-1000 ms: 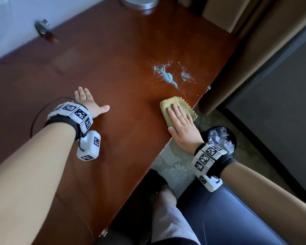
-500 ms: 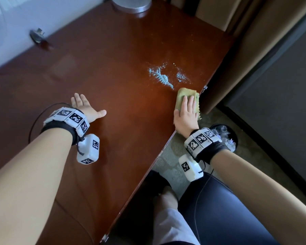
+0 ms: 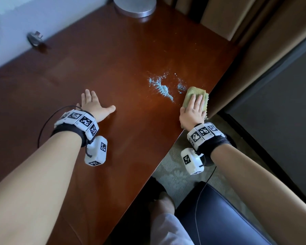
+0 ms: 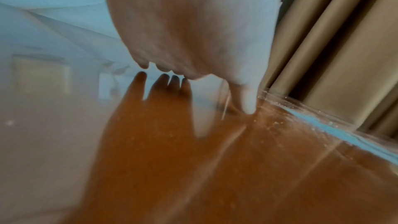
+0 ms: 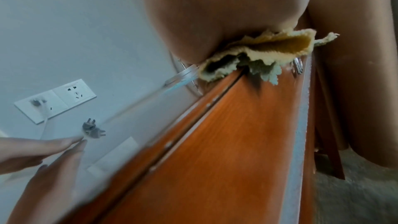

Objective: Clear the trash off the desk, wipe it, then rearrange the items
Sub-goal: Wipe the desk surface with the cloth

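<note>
Pressing flat-fingered: right hand (image 3: 192,112) on yellow cloth (image 3: 196,95) beside blue powder (image 3: 162,88); left hand (image 3: 94,106) splayed on desk (image 3: 104,64).

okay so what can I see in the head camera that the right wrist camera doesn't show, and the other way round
Only the head view shows the blue powder spill, the round metal base at the far end of the desk, and the flat fingers of the right hand pressing on the cloth.

Only the right wrist view shows the wall socket plate and the cloth's frayed edge hanging over the desk's side.

Both show the yellow-green cloth under the right hand, the wooden desk, the left hand flat on it, and the loose plug.
</note>
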Motion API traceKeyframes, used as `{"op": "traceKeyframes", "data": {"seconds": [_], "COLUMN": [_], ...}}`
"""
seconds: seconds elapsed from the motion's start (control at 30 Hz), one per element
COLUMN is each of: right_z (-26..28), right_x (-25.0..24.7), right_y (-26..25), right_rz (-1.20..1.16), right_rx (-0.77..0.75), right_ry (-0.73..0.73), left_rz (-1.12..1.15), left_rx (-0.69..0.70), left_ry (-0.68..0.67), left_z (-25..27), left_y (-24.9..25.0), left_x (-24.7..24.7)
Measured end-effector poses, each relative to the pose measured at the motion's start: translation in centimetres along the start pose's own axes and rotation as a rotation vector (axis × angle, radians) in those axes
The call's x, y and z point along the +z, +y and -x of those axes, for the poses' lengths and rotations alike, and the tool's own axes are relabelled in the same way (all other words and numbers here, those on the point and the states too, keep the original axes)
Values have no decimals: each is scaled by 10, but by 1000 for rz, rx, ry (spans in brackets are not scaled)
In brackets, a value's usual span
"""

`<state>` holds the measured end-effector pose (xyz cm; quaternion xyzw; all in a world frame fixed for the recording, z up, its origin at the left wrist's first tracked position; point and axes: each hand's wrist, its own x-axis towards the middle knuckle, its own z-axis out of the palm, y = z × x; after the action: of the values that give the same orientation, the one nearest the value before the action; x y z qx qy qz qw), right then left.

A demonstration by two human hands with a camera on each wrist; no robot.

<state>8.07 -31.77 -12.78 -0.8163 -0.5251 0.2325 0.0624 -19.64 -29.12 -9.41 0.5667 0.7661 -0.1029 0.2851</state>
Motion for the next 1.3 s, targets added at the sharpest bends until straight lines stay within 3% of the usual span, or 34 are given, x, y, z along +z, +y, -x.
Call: {"op": "traceKeyframes", "data": {"seconds": [0.4, 0.77, 0.93, 1.13, 1.3], "right_z": [-29, -38, -44, -42, -61], "right_x": [-8, -12, -39, -53, -58], "right_y": [-10, -43, -19, 19, 20], "right_rz": [69, 27, -30, 39, 106], "right_rx": [17, -98, -79, -105, -119], "right_ry": [20, -135, -274, -279, -286], "left_rz": [-100, -73, -54, -52, -57], "left_rx": [-16, -69, -70, -68, -66], "left_ry": [-70, -90, -85, -85, -86], "left_z": [-20, -23, -23, -22, -23], "left_y": [10, 13, 13, 14, 13], "left_x": [-10, -10, -9, -10, -10]}}
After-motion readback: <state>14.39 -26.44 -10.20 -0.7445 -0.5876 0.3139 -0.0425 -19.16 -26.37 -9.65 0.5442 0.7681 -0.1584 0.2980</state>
